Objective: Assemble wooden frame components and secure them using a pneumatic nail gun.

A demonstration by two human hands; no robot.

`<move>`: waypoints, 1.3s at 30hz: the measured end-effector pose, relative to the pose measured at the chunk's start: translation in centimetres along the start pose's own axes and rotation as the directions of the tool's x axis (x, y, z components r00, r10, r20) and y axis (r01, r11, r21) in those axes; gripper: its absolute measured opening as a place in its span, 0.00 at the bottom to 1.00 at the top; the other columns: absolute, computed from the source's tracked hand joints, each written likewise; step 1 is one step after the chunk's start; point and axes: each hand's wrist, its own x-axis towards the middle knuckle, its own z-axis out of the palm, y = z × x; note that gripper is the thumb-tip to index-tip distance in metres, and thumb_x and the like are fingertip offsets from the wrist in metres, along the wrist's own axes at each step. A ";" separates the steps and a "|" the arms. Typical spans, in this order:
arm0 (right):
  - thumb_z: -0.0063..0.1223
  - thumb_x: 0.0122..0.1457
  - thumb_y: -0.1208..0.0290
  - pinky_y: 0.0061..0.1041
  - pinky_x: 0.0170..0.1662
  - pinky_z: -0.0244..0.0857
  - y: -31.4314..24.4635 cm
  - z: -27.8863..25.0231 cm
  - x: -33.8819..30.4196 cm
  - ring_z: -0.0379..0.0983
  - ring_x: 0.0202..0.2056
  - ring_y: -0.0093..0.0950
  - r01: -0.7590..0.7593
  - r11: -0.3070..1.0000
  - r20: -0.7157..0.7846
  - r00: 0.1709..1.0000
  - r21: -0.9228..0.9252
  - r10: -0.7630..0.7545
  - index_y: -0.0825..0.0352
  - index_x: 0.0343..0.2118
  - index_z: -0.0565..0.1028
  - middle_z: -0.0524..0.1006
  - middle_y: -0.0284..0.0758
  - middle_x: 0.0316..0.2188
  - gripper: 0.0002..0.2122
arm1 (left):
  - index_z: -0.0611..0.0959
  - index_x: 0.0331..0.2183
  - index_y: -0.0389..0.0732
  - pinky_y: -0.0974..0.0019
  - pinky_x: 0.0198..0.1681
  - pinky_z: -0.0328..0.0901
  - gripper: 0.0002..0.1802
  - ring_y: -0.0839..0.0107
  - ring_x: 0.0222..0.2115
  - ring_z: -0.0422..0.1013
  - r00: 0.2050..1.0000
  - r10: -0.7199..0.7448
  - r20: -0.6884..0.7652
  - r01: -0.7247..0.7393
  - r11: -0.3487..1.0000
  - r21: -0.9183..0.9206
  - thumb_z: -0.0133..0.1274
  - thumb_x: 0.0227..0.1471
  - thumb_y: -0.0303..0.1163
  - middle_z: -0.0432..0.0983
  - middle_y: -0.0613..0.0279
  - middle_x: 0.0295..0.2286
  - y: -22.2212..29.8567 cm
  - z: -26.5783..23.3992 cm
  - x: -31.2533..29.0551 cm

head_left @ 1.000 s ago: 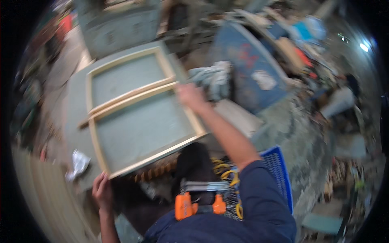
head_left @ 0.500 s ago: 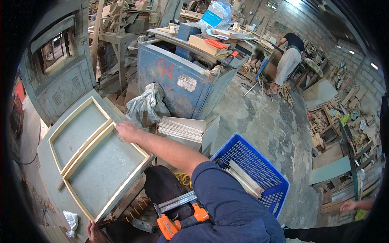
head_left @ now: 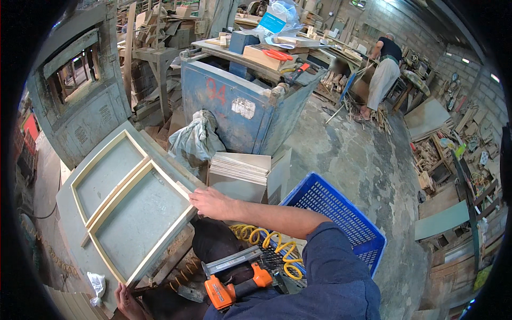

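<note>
A pale wooden frame (head_left: pixel 140 265), with a doubled bar (head_left: pixel 121 189) across its middle, lies on a grey-green board (head_left: pixel 72 216) to my left. My right hand (head_left: pixel 210 204) is closed on the frame's right corner, its arm stretched across in front of me. At the near corner my left hand (head_left: pixel 127 303) pinches the frame's edge, partly cut off by the dark rim of the picture. An orange nail gun (head_left: pixel 221 292) with a grey magazine rests on my lap, touched by neither hand.
A blue plastic basket (head_left: pixel 368 232) stands at my right, beside a coiled yellow air hose (head_left: pixel 288 250). Stacked thin panels (head_left: pixel 239 169) sit before a blue metal cabinet (head_left: pixel 224 114). A white plastic bag (head_left: pixel 97 285) lies near my left hand. Farther off, a person (head_left: pixel 385 69) stands among scrap wood.
My right hand has moved along the frame from the middle bar's far end to the nearer right corner. More of the yellow hose shows. Another person's hand at lower right has left the view.
</note>
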 end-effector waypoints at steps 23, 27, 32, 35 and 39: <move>0.54 0.46 0.79 0.34 0.43 0.68 0.8 0.5 -0.4 0.73 0.42 0.36 -0.043 0.988 -0.178 0.982 0.147 0.069 0.66 0.31 0.75 0.75 0.35 0.33 0.07 | 0.79 0.45 0.41 0.55 0.49 0.60 0.20 0.56 0.47 0.70 0.873 0.386 0.298 -0.411 0.911 0.026 0.61 0.47 0.32 0.75 0.55 0.42 22.6 18.4 11.0; 0.54 0.47 0.79 0.35 0.42 0.68 1.1 0.9 -0.4 0.73 0.41 0.37 -0.053 0.983 -0.176 0.981 0.177 0.085 0.66 0.31 0.75 0.76 0.37 0.32 0.07 | 0.79 0.40 0.40 0.53 0.45 0.62 0.14 0.56 0.42 0.72 0.853 0.363 0.374 -0.401 0.916 0.027 0.58 0.48 0.30 0.76 0.56 0.37 23.8 21.2 11.9; 0.53 0.48 0.78 0.36 0.42 0.69 0.9 1.1 -0.2 0.75 0.39 0.40 -0.007 0.959 -0.264 0.961 0.282 0.085 0.68 0.30 0.75 0.77 0.39 0.31 0.05 | 0.78 0.31 0.39 0.53 0.40 0.62 0.07 0.54 0.37 0.72 0.880 0.333 0.339 -0.351 0.936 -0.008 0.56 0.47 0.29 0.75 0.54 0.31 23.6 22.3 12.3; 0.52 0.49 0.77 0.36 0.42 0.70 1.0 1.2 -0.1 0.75 0.38 0.41 0.016 0.951 -0.289 0.954 0.309 0.077 0.69 0.30 0.75 0.77 0.40 0.30 0.05 | 0.79 0.31 0.39 0.52 0.40 0.62 0.07 0.53 0.37 0.72 0.887 0.360 0.291 -0.371 0.928 -0.018 0.56 0.48 0.30 0.76 0.54 0.30 23.5 22.1 12.1; 0.53 0.47 0.77 0.37 0.45 0.70 1.2 1.8 0.2 0.76 0.41 0.41 0.005 0.926 -0.220 0.972 0.377 0.084 0.68 0.37 0.78 0.79 0.40 0.36 0.11 | 0.82 0.34 0.41 0.52 0.41 0.63 0.08 0.52 0.36 0.73 0.901 0.340 0.269 -0.339 0.939 -0.051 0.57 0.49 0.31 0.76 0.54 0.30 23.8 21.3 11.8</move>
